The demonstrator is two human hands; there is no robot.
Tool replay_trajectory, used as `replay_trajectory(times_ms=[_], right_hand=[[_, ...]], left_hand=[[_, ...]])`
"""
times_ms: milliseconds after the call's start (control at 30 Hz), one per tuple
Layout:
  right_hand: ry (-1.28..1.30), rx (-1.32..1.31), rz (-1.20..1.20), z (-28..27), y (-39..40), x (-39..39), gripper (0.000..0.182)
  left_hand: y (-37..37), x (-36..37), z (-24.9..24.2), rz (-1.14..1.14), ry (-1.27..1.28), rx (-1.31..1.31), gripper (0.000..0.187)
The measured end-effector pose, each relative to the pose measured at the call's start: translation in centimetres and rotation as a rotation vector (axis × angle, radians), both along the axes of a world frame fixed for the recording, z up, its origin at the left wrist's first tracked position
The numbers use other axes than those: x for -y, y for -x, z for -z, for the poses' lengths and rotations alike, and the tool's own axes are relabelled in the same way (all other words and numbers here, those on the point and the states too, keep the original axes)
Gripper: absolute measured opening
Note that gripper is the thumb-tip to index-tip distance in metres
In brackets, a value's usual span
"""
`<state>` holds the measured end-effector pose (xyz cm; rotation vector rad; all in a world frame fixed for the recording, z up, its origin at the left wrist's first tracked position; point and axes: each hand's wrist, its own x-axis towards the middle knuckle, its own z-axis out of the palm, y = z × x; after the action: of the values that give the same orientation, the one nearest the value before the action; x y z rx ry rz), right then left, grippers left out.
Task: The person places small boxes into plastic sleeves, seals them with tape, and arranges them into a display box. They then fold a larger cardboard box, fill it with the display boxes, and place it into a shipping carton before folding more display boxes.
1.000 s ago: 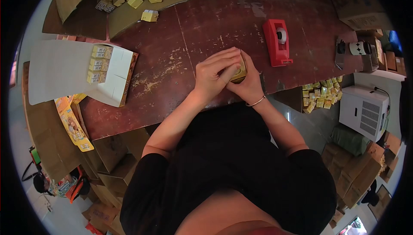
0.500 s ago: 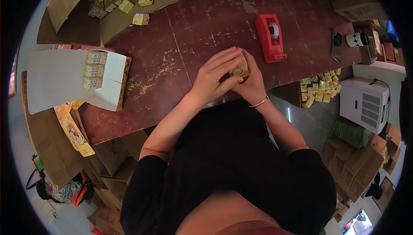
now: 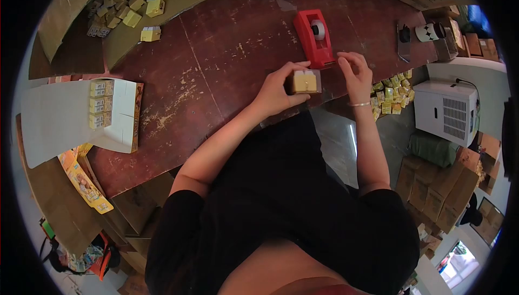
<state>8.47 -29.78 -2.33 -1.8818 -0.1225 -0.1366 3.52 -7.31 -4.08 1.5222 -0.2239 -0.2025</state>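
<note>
My left hand (image 3: 278, 91) is wrapped round the side of a small yellow box (image 3: 305, 82) near the table's front edge. White tops show along the upper side of that box. My right hand (image 3: 357, 76) is raised just right of the red tape dispenser (image 3: 315, 41), its thumb and forefinger bent close together near the dispenser's front end. What its fingertips hold, if anything, is too small to make out. A roll of clear tape (image 3: 318, 29) sits in the dispenser.
An open white box (image 3: 59, 119) holding small yellow boxes (image 3: 100, 104) lies at left. Upper left, a cardboard carton (image 3: 130, 52) holds many more. One small box (image 3: 151, 34) rests on its flap. Yellow packs (image 3: 394, 94) and a white appliance (image 3: 446, 112) are at right.
My right hand has left the small box and moved right, beside the dispenser. My left hand keeps the box, now more visible. The whole view has shifted somewhat.
</note>
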Motion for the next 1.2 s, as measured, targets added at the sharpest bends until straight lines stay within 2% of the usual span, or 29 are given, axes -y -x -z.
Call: replay_trajectory(times_ms=[33,100,167,200,267,400,467,600,667,700,767,800,867,1000,1067,1200], right_hand=[[0.051,-0.056,-0.04,2.2,-1.4,0.7,0.016],[0.104,-0.107,-0.079,3.5,-2.7,0.9,0.011],[-0.126,-0.194,-0.099,3.7,-2.9,0.3,0.009],[-0.125,-0.197,-0.101,3.6,-2.8,0.1,0.009],[-0.008,0.049,0.04,3.0,-2.2,-0.1,0.01],[-0.002,0.007,0.05,0.0,0.4,0.4,0.011],[-0.317,-0.613,0.094,0.4,1.5,1.0,0.012],[-0.306,-0.561,0.143,4.6,1.1,0.9,0.012],[-0.083,-0.314,0.08,5.0,1.0,1.2,0.013],[-0.084,-0.309,0.08,5.3,1.2,1.4,0.013],[0.004,-0.316,0.112,5.6,2.4,1.9,0.013],[0.007,-0.309,0.097,4.0,2.4,1.0,0.013],[-0.284,-0.52,-0.018,1.0,4.3,-0.9,0.013],[-0.416,-0.586,-0.176,0.2,5.3,-4.3,0.014],[-0.566,-0.734,-0.223,1.1,4.9,-5.4,0.015],[-0.674,-0.906,-0.292,1.4,4.3,-7.6,0.022]], left_hand=[[-0.5,0.9,0.7,0.043,-0.076,0.179,0.054],[-1.6,2.4,1.9,0.037,-0.053,0.216,0.055],[-2.3,2.9,2.5,0.092,-0.092,0.242,0.056],[-2.3,2.9,2.6,0.09,-0.091,0.239,0.056],[-2.3,3.0,2.8,0.091,-0.047,0.223,0.057],[-2.5,2.8,2.4,0.111,-0.037,0.15,0.057],[-2.5,2.8,2.6,0.101,-0.059,0.199,0.057],[-2.2,2.6,2.5,0.106,-0.029,0.18,0.056],[-1.5,1.8,2.0,0.03,-0.076,0.172,0.056],[-1.2,1.2,1.8,0.03,-0.077,0.178,0.056],[-0.4,0.1,1.6,-0.205,-0.215,0.183,0.056],[-0.8,-0.4,1.5,-0.221,-0.215,0.188,0.056],[-0.1,-1.3,1.6,-0.357,-0.36,0.291,0.054],[-0.1,-1.6,1.7,-0.417,-0.448,0.471,0.054],[0.2,-1.6,1.5,-0.43,-0.438,0.581,0.055],[0.5,-2.5,1.5,-0.499,-0.511,0.738,0.054]])
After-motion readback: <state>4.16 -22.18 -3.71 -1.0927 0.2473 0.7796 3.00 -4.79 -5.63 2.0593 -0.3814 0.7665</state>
